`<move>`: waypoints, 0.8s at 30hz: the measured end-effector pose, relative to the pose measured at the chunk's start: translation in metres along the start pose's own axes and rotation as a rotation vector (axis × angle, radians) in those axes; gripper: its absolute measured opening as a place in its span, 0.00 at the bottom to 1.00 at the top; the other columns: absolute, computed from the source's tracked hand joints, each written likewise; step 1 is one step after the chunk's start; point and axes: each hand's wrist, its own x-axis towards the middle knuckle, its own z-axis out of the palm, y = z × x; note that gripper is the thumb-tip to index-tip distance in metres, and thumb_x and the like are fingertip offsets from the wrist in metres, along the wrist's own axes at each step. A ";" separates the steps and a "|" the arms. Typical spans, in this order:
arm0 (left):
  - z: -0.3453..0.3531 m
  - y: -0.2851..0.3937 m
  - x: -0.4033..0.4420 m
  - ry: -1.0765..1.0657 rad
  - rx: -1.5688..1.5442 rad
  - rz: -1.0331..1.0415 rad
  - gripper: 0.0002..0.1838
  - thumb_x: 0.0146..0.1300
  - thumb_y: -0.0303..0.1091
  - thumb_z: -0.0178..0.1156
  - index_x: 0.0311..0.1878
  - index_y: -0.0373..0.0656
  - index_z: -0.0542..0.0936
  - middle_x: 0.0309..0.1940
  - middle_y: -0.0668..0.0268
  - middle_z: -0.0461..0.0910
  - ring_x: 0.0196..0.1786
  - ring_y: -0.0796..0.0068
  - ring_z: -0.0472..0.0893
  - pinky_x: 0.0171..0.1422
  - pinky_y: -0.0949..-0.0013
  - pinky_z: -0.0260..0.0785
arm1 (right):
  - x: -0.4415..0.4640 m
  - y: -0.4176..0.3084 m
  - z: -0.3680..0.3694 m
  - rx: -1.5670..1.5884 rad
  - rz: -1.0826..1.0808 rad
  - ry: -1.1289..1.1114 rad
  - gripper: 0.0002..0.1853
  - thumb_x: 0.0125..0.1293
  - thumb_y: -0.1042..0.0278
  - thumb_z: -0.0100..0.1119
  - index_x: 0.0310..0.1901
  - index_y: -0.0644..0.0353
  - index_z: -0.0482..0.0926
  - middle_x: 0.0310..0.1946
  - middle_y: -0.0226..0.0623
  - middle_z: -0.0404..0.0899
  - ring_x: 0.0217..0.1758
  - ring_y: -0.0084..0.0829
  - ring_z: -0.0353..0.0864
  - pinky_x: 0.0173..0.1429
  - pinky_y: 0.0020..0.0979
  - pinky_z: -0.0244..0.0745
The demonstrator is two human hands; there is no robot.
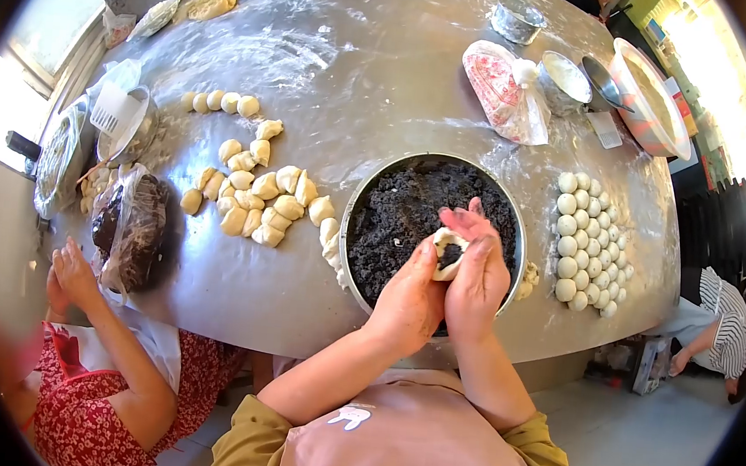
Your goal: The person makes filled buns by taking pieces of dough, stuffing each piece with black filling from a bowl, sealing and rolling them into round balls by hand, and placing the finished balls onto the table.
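Above a round metal basin (347, 222) of dark crumbly filling (401, 209), my left hand (407, 297) and my right hand (482, 272) cup a small dough wrapper (447, 255) between them. Dark filling shows in the wrapper's open middle, ringed by pale dough. The fingers of both hands are curled round it, and some dark smears mark them. Left of the basin lie several pale dough pieces (264, 186). To its right, smooth round dough balls (584, 241) stand in rows.
A plastic-wrapped dark block (132, 227) lies near a person in a red patterned garment (106, 396) at left. Bowls, a tied red-and-white bag (507, 90) and a large basin (651, 97) stand at back right. Another person in striped clothing (725, 322) bends beyond the right edge.
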 end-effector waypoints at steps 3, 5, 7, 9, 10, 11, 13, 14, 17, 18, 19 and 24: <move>-0.012 0.001 0.001 -0.058 -0.068 0.035 0.22 0.76 0.46 0.35 0.66 0.45 0.61 0.58 0.62 0.69 0.61 0.68 0.70 0.67 0.63 0.61 | 0.002 -0.001 -0.011 -0.091 -0.159 -0.072 0.27 0.76 0.52 0.32 0.54 0.69 0.72 0.51 0.45 0.79 0.71 0.45 0.60 0.74 0.45 0.44; -0.016 0.001 0.000 -0.057 -0.060 0.018 0.21 0.76 0.45 0.37 0.64 0.45 0.63 0.55 0.63 0.71 0.57 0.70 0.73 0.62 0.65 0.66 | 0.005 -0.001 -0.018 -0.207 -0.260 -0.126 0.27 0.75 0.51 0.33 0.54 0.68 0.74 0.51 0.42 0.80 0.72 0.47 0.59 0.74 0.47 0.44; -0.007 0.003 -0.008 0.001 0.020 -0.030 0.19 0.75 0.44 0.40 0.61 0.44 0.65 0.51 0.64 0.73 0.53 0.72 0.76 0.57 0.68 0.70 | 0.006 -0.001 -0.021 -0.377 -0.335 -0.227 0.26 0.74 0.51 0.35 0.52 0.66 0.76 0.51 0.40 0.80 0.72 0.49 0.59 0.74 0.48 0.45; -0.004 0.002 -0.007 0.070 0.125 -0.020 0.15 0.75 0.39 0.43 0.57 0.40 0.68 0.48 0.66 0.75 0.47 0.78 0.77 0.51 0.73 0.72 | 0.002 -0.005 -0.017 -0.464 -0.385 -0.162 0.19 0.73 0.58 0.40 0.44 0.60 0.80 0.44 0.36 0.82 0.67 0.49 0.67 0.73 0.50 0.49; -0.011 -0.002 -0.003 0.046 0.178 0.010 0.15 0.75 0.38 0.43 0.56 0.40 0.68 0.48 0.66 0.75 0.46 0.79 0.77 0.50 0.74 0.72 | 0.000 -0.008 -0.012 -0.495 -0.394 -0.134 0.17 0.72 0.59 0.41 0.43 0.60 0.80 0.42 0.36 0.83 0.66 0.49 0.68 0.72 0.50 0.49; -0.019 -0.004 0.000 0.023 0.232 0.039 0.14 0.75 0.37 0.43 0.55 0.39 0.69 0.47 0.66 0.75 0.46 0.80 0.77 0.50 0.75 0.71 | -0.002 -0.010 -0.008 -0.527 -0.402 -0.104 0.16 0.72 0.61 0.42 0.42 0.60 0.80 0.40 0.35 0.83 0.65 0.49 0.70 0.72 0.50 0.50; -0.028 -0.005 0.001 -0.010 0.240 0.050 0.13 0.73 0.34 0.45 0.58 0.41 0.66 0.50 0.62 0.74 0.51 0.73 0.76 0.54 0.69 0.73 | -0.004 -0.006 -0.005 -0.473 -0.388 -0.084 0.17 0.73 0.62 0.39 0.41 0.61 0.80 0.39 0.37 0.83 0.64 0.47 0.72 0.72 0.49 0.50; -0.027 -0.008 0.000 0.009 0.242 0.068 0.14 0.74 0.34 0.44 0.59 0.41 0.65 0.51 0.62 0.74 0.52 0.73 0.76 0.55 0.69 0.72 | -0.004 -0.003 -0.003 -0.447 -0.381 -0.075 0.18 0.74 0.62 0.38 0.41 0.62 0.80 0.38 0.37 0.84 0.63 0.47 0.72 0.72 0.49 0.50; -0.014 -0.006 -0.009 -0.019 0.192 0.174 0.21 0.75 0.33 0.40 0.68 0.40 0.57 0.59 0.62 0.69 0.60 0.71 0.71 0.64 0.68 0.65 | -0.001 0.001 0.002 0.014 0.012 0.050 0.22 0.76 0.61 0.34 0.40 0.65 0.79 0.36 0.39 0.84 0.62 0.44 0.74 0.72 0.46 0.53; -0.016 -0.012 -0.008 -0.027 0.248 0.303 0.22 0.75 0.32 0.40 0.70 0.40 0.55 0.61 0.62 0.68 0.62 0.72 0.70 0.66 0.68 0.63 | 0.000 -0.002 -0.001 0.198 0.187 0.028 0.25 0.77 0.56 0.31 0.49 0.70 0.75 0.45 0.45 0.81 0.63 0.42 0.72 0.72 0.41 0.54; -0.015 -0.016 -0.007 -0.039 0.304 0.427 0.24 0.75 0.32 0.39 0.71 0.40 0.53 0.63 0.62 0.67 0.63 0.72 0.68 0.68 0.68 0.61 | 0.001 -0.006 0.001 0.275 0.214 0.035 0.26 0.77 0.54 0.31 0.53 0.71 0.71 0.49 0.47 0.78 0.64 0.42 0.70 0.73 0.39 0.53; -0.023 0.000 -0.008 -0.011 0.841 0.748 0.14 0.72 0.30 0.46 0.54 0.36 0.76 0.51 0.61 0.74 0.55 0.75 0.72 0.60 0.71 0.64 | -0.005 -0.025 0.011 0.326 0.151 -0.134 0.42 0.70 0.40 0.41 0.68 0.74 0.51 0.70 0.54 0.52 0.76 0.40 0.46 0.75 0.37 0.44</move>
